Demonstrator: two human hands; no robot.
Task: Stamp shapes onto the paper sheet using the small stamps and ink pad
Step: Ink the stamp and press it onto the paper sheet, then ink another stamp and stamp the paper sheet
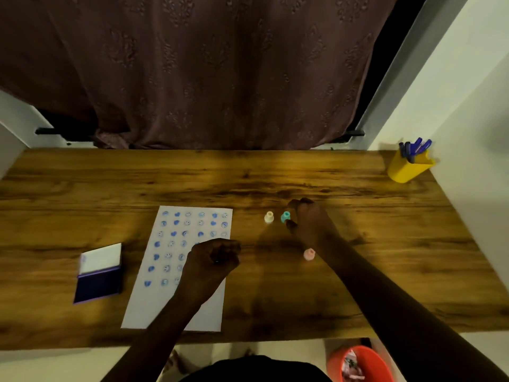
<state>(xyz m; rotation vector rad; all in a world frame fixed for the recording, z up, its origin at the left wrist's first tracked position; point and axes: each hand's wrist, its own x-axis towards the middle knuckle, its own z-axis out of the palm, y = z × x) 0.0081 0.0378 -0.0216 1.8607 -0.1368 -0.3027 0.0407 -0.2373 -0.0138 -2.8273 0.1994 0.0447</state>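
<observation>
A white paper sheet [154,296] lies on the wooden desk [303,177], covered in rows of blue stamped hearts and smiley faces. My left hand [213,259] rests as a loose fist on the sheet's right side and hides some prints. To the left, an open ink pad [97,279] shows its dark blue pad and raised white lid. My right hand [308,220] pinches a teal stamp [285,216] right of the sheet. A cream stamp [269,217] stands just left of it. A pink stamp [309,254] stands beside my right wrist.
A yellow cup [407,168] with several blue pens stands at the desk's far right corner. A brown curtain [206,70] hangs behind the desk, and a white wall closes the right side. An orange bin [360,363] sits on the floor under the front edge.
</observation>
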